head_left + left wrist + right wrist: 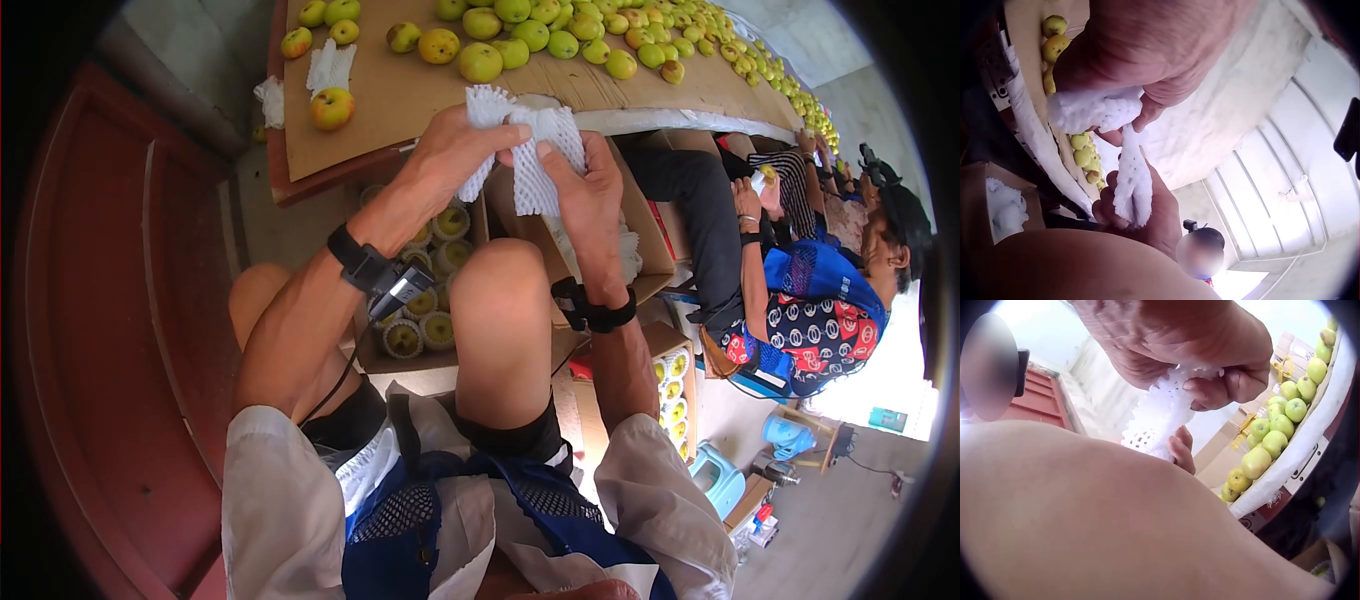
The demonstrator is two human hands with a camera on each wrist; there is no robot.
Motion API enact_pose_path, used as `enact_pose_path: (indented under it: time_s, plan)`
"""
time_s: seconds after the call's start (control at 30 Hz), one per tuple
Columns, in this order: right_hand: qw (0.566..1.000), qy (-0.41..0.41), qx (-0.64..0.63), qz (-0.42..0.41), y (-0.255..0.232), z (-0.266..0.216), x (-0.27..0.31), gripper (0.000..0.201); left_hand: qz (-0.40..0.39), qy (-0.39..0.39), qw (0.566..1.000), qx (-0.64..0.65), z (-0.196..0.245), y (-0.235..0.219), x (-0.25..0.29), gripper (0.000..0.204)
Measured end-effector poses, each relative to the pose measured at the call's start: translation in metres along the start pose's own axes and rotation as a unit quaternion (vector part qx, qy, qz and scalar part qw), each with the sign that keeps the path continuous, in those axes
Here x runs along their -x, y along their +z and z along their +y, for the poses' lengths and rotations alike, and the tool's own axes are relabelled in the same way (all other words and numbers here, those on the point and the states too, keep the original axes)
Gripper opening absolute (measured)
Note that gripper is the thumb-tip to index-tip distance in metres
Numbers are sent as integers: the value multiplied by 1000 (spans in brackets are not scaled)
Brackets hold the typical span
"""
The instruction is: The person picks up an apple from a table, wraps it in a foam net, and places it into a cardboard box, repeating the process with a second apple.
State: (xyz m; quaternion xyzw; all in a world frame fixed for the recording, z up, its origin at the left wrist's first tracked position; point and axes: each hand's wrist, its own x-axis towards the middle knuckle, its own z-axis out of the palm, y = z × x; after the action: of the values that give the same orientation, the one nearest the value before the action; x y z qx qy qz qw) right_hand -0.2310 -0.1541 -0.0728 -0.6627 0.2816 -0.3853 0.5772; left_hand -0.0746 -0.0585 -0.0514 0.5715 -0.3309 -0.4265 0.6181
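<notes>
White foam netting is pinched between the two hands above the knees. My left hand (440, 155) (1154, 50) grips one piece (482, 180) (1094, 110) with thumb and fingers. Another piece (538, 178) (1132, 181) hangs by my right hand (592, 190) (1191, 337), whose thumb and curled fingers pinch its edge. The pieces meet or overlap between the thumbs; whether they are joined, I cannot tell. In the right wrist view the netting (1154, 419) spreads below the right hand, with left fingertips (1182, 450) beside it.
Green and yellow apples (480, 62) cover much of the cardboard-topped table (400, 110). A red-yellow apple (332, 108) and loose netting (330, 66) lie at its left. Below stand boxes with net-wrapped apples (436, 330). A person (810, 310) sits at the right; a red door (130, 300) stands left.
</notes>
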Motion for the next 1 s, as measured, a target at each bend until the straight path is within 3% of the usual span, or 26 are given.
enact_pose_path:
  time_s: [0.07,0.17,0.27,0.47,0.67,0.77,1.0]
  plan:
    - [996,-57,60,35,2,6,-1,27,-2,3,1000,-4,3,3,2,17]
    - [985,-118,121,23,5,4,4,31,1,3,1000,-2,3,5,5,17]
    - [948,-198,248,-12,3,-11,10,35,10,-2,1000,5,-1,1,0,18]
    - [957,-183,221,-35,6,0,14,42,-28,-21,997,75,4,-1,4,26]
    - [994,-85,65,3,2,-1,9,39,-46,-37,983,173,3,-1,2,28]
    - [991,-82,94,39,3,-3,9,36,-40,-25,987,156,-8,-2,-2,27]
    - [942,-200,269,-9,13,-15,12,39,-43,-32,991,123,-10,0,-2,32]
